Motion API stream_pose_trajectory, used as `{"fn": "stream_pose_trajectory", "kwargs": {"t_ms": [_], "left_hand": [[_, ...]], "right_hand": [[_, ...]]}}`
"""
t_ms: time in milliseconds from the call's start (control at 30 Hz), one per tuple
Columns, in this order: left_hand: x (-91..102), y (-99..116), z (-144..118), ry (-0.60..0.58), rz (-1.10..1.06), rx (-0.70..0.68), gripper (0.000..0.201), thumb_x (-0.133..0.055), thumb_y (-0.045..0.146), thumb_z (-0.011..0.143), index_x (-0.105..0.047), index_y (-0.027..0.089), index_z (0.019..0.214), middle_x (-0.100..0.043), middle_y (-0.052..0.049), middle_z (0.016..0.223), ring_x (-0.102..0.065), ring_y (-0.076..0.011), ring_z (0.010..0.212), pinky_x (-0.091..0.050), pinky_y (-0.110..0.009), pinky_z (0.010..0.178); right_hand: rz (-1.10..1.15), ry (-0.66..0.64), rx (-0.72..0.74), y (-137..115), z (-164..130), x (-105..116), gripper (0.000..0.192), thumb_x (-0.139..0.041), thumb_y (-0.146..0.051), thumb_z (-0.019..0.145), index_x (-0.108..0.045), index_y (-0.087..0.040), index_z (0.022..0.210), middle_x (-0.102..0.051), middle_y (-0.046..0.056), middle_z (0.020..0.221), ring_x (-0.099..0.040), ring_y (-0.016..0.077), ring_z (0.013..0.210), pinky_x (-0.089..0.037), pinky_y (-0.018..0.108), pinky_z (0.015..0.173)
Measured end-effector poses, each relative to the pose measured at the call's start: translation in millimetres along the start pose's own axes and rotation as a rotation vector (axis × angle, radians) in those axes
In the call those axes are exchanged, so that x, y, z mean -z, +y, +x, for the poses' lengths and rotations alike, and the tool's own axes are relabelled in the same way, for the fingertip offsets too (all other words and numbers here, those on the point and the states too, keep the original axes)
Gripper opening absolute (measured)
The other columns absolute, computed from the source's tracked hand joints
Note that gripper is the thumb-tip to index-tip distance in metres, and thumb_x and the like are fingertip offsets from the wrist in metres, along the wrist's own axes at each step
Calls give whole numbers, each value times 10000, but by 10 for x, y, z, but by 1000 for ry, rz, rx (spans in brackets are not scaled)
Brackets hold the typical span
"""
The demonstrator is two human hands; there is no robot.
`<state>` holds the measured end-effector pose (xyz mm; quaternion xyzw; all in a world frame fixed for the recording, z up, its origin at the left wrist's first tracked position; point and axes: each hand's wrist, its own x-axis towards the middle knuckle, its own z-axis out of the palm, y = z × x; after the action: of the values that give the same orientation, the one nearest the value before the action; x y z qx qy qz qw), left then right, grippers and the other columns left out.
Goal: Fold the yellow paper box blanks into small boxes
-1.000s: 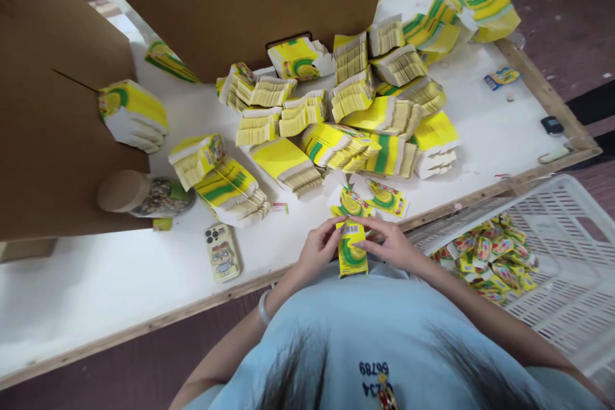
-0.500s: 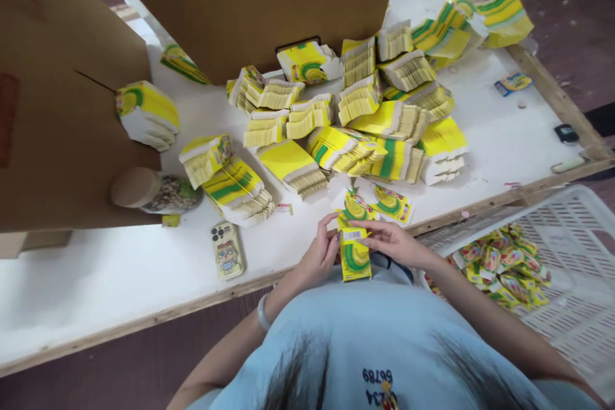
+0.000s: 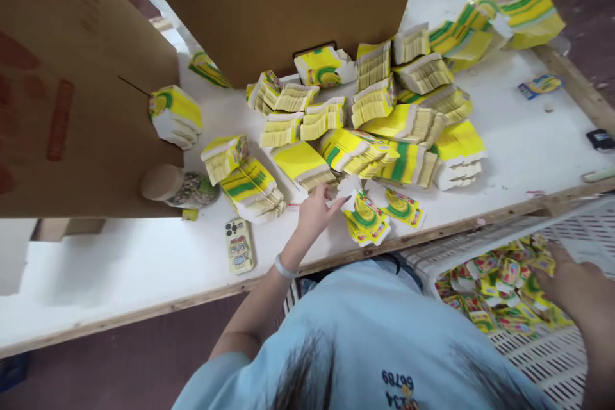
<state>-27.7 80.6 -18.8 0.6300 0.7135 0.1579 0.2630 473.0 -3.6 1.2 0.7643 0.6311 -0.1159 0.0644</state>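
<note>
The person's left hand (image 3: 317, 208) lies on the white table (image 3: 120, 262), fingers spread and reaching toward a small pile of flat yellow-and-green cartons (image 3: 368, 221) just beside it near the table's front edge; the fingertips touch a loose white-edged flap at the top of that pile, and the hand grips nothing. A pale bracelet (image 3: 283, 267) circles that wrist. The right hand (image 3: 569, 278) hangs over the white plastic crate (image 3: 567, 359) at the table's right end, above a heap of folded little boxes (image 3: 494, 282) in yellow, green and red; it is blurred, so I cannot tell whether it is open or closed. Behind the left hand sits a wide spread of bundled flat cartons (image 3: 384, 122), all printed yellow with green arcs, their lettering too small to read. A phone (image 3: 239, 245) in a cartoon-figure case lies face down near the front edge, left of the arm. A jar with a tan lid (image 3: 175, 186) lies on its side against a big brown cardboard box (image 3: 72, 109), which bears faded red marks I cannot make out. A second cardboard box (image 3: 278, 0) stands at the back. The person's light blue shirt (image 3: 375, 346) shows dark digits, seen upside down, reading roughly "56789" over "1234".
</note>
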Motion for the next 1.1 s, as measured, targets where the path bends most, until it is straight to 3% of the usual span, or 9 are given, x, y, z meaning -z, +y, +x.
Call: {"fn": "stream_pose_trajectory", "kwargs": {"t_ms": [67,167,300,400,533,633,767,900,1100], "left_hand": [[-109,100,153,-74,149,-46,358,-679,505,925,-641,171,1049,-766,-87,969,-732,-222,831,-502,-296,703],[-116,136,246,-144,265,-124,314,-557,432,1015,-681,163,913,-768,-108,944,-734,-245,908,-482,-298,724],[85,66,117,-139,323,-139,421,-428,403,1068,-702,143,883,-752,-133,948,-729,-247,896,-462,-297,712],[227,46,-42,-74,383,-172,464,-346,402,1090,-706,135,973,-738,-132,991,-725,-216,866,-441,-276,679],[282,56,-139,8,395,-279,493,-259,374,1106,-689,140,1047,-732,-114,965,-712,-187,820,-411,-264,627],[266,17,-110,36,327,-374,508,-251,378,1106,-687,144,991,-719,-98,880,-683,-173,748,-404,-260,615],[230,-79,-18,127,113,-541,594,-205,433,1098,-663,152,846,-661,-81,745,-606,-168,645,-395,-269,604],[183,-119,83,137,-7,-580,624,-175,462,1094,-613,172,756,-603,-50,654,-541,-152,571,-384,-267,572],[115,-129,174,120,-96,-539,601,-204,457,1095,-599,185,733,-577,-14,604,-527,-133,517,-418,-254,553]], "right_hand": [[-121,-13,-75,-225,-88,66,613,-437,-525,964,-587,-161,1435,-736,286,869,-730,464,700,-504,589,604],[-14,54,80,-948,-65,133,559,-394,-491,1017,-564,-180,1449,-739,233,1202,-751,420,978,-578,545,746],[330,316,473,-1981,127,30,398,-465,-381,1029,-658,-165,1302,-769,158,1151,-734,315,1036,-587,480,915],[575,457,735,-2635,237,-154,365,-512,-344,1026,-632,-178,1328,-742,141,1218,-672,278,1175,-533,461,1059],[609,489,837,-3230,311,-374,456,-549,-440,1004,-599,-178,1374,-695,159,1289,-557,319,1319,-446,526,1135],[520,524,755,-3383,347,-446,413,-583,-478,984,-650,-194,1277,-729,142,1129,-572,329,1249,-380,553,1151],[476,626,712,-3357,373,-467,312,-615,-474,969,-664,-218,1140,-724,109,1011,-583,308,1168,-320,569,1184],[511,672,745,-3342,414,-531,287,-614,-435,974,-637,-205,1142,-680,86,913,-602,282,1018,-376,558,1138],[568,717,812,-3374,521,-592,247,-551,-376,1007,-615,-187,1151,-681,93,903,-604,268,963,-496,484,996]]}}
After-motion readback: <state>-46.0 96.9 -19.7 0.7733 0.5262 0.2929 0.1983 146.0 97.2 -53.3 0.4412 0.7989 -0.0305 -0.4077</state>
